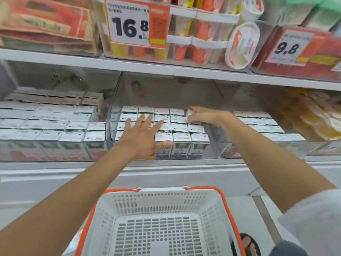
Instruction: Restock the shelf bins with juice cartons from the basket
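The left hand (142, 139) is spread flat, fingers straight and apart, over the tops of the cartons (180, 127) packed in rows in the clear bin (215, 146). It holds nothing, and whether it touches them is unclear. Just right of it and a little farther back, the right hand (203, 115) curls fingers and thumb round one carton (190, 113) at the back right corner of those rows. The hands are apart. A second bin (55, 126) of cartons stands left of the left hand, and a third bin (267, 126) right of the right hand. Below both forearms, nearer the person, sits the white basket (162, 191) with orange handles (226, 202). Above the hands hang price tags reading 16.8 (136, 24) and 9.8 (289, 47).
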A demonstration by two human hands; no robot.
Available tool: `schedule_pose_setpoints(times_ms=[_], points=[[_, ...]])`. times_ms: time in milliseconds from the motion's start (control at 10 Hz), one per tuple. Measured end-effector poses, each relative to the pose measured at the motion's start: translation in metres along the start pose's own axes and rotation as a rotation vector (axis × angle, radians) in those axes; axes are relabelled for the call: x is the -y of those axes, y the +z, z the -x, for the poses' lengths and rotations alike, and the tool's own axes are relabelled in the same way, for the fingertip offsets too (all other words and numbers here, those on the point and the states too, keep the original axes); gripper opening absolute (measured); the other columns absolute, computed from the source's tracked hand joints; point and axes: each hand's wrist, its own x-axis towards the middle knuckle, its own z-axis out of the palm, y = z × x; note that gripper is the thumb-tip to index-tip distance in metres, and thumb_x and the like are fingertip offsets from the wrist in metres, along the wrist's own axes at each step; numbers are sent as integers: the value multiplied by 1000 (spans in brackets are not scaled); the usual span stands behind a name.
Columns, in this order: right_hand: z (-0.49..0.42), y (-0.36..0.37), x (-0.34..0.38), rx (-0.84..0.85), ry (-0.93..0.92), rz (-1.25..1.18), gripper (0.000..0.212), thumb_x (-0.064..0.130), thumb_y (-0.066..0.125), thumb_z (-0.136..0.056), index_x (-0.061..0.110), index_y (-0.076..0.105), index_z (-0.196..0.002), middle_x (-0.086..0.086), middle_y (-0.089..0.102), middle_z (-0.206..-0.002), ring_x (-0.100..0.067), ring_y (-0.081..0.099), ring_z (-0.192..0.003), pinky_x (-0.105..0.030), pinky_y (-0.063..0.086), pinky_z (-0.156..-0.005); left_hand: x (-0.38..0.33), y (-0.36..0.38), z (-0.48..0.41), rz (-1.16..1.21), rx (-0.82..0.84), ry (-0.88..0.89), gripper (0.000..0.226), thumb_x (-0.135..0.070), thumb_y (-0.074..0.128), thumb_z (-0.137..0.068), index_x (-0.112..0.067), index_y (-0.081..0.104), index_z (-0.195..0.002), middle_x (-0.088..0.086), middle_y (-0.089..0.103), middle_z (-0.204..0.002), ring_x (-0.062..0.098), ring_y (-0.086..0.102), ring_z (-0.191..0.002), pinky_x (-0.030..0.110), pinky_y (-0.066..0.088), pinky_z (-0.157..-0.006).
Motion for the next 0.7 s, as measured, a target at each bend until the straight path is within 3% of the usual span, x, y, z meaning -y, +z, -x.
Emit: schedule_pose_setpoints(times_ms=[100, 200, 300, 400, 500, 600, 700], points=[[-11, 6, 1, 88, 9, -10, 85, 37, 57, -81, 25, 15, -154, 2, 11, -163, -17, 11, -149, -28, 16, -112, 0, 3, -2, -17, -16, -4, 114, -95, -12, -53, -40, -3, -152, 1, -6, -163, 24, -10, -150, 59, -2, -117], [-12, 9, -2, 90, 24, -139, 99, 43, 59, -72, 29, 9, -155, 5, 8, -163, -16, 14, -148, -36, 19, -120, 0, 5, -4, -18, -38, -4, 117, -96, -16, -50, -40, 0, -152, 0, -4, -164, 24, -8, -150, 59, 0, -117], [-10, 20, -7, -86, -19, -224, 86, 48, 62, -86, 29, 14, -154, 0, 12, -162, -19, 18, -148, -41, 23, -119, -1, 6, 0, -23, -91, -11, 118, -97, -17, -51, -39, 5, -152, -1, 4, -164, 23, -1, -150, 57, 4, -118], [-3, 25, -7, -242, -66, -21, 82, 56, 59, -87, 28, 19, -153, -4, 11, -162, -24, 9, -149, -47, 16, -120, 0, 1, 4, -10, -74, -2, 115, -96, -10, -55, -37, 5, -153, 0, 4, -164, 22, -1, -150, 56, 3, -118], [14, 31, 2, -386, -104, 93, 73, 53, 58, -87, 29, 30, -150, -7, 24, -158, -27, 16, -147, -44, 20, -119, -1, -11, 13, 34, -19, -36, 113, -94, 5, -59, -33, 8, -154, 2, 4, -164, 21, -2, -150, 55, -3, -118], [45, 50, 18, -579, -244, 127, 58, 42, 60, -87, 22, 46, -140, -5, 43, -145, -24, 33, -137, -40, 27, -114, -5, -22, 25, 51, -171, -25, 92, -83, 36, -77, -27, 28, -150, 4, 24, -159, 22, 17, -147, 51, 10, -119], [71, 74, 31, -741, -359, 87, 42, 29, 64, -85, 16, 58, -124, -3, 55, -126, -21, 48, -119, -36, 36, -104, -12, -24, 48, 35, -381, 21, 63, -61, 56, -85, -23, 50, -135, 2, 51, -138, 23, 43, -128, 43, 34, -106]])
